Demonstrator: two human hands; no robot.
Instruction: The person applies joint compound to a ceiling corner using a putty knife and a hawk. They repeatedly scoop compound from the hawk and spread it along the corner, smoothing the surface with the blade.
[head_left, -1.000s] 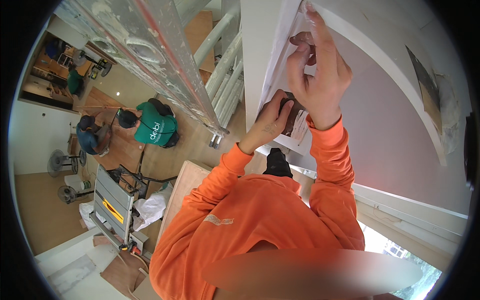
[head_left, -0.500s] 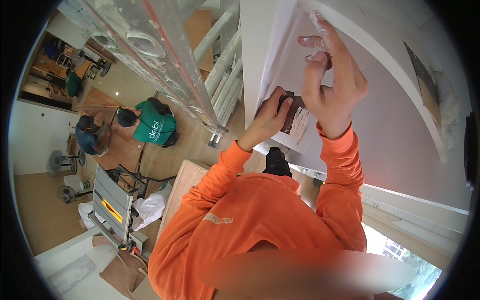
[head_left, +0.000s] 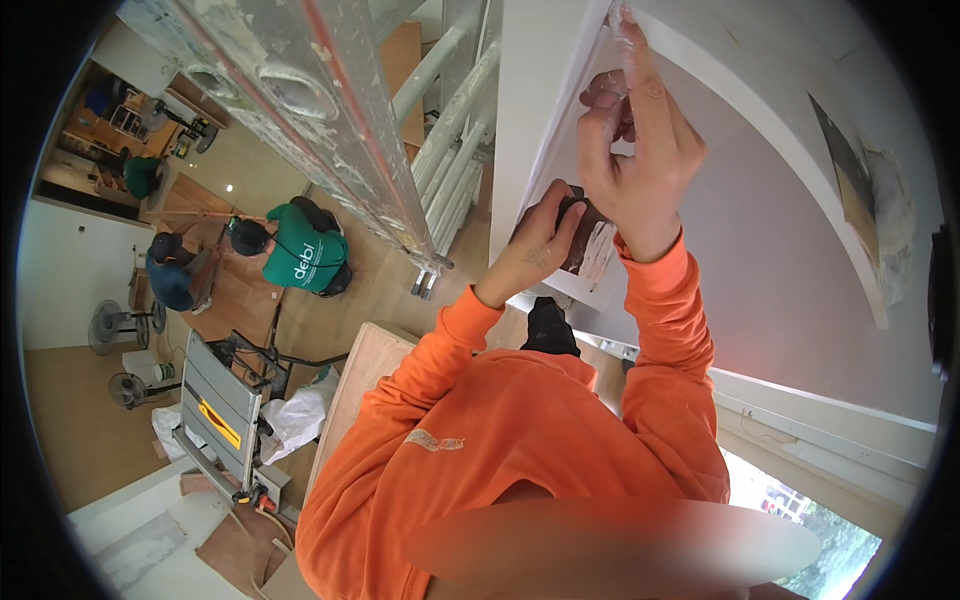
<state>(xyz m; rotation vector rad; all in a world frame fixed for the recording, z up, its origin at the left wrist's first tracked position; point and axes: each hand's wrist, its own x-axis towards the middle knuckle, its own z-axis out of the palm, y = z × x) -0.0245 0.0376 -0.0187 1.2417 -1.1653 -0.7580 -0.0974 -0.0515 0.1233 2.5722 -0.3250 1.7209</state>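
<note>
My left hand (head_left: 535, 245) is closed around the dark handle of a putty knife, whose dark blade (head_left: 598, 246) carries streaks of white putty. Beside and above it, my right hand (head_left: 645, 150) holds nothing. Its index finger stretches up to the inner corner where the white upright board meets the curved white arch edge (head_left: 770, 125), while its other fingers bend. White putty smears its fingertips. To the right, a second flat blade (head_left: 843, 170) lies on the arch edge next to a whitish, crumpled-looking lump (head_left: 888, 220).
A paint-spattered ladder (head_left: 345, 130) stands close on my left. Beyond it, a co-worker in a green shirt (head_left: 305, 250) and one in dark blue (head_left: 170, 275) crouch by wooden boards; another person is farther back. A table saw (head_left: 222, 400), fans and a white sack (head_left: 300, 410) are lower left.
My right hand has moved left and slightly upward, its index finger now at the corner. My left hand keeps the putty knife in nearly the same place.
</note>
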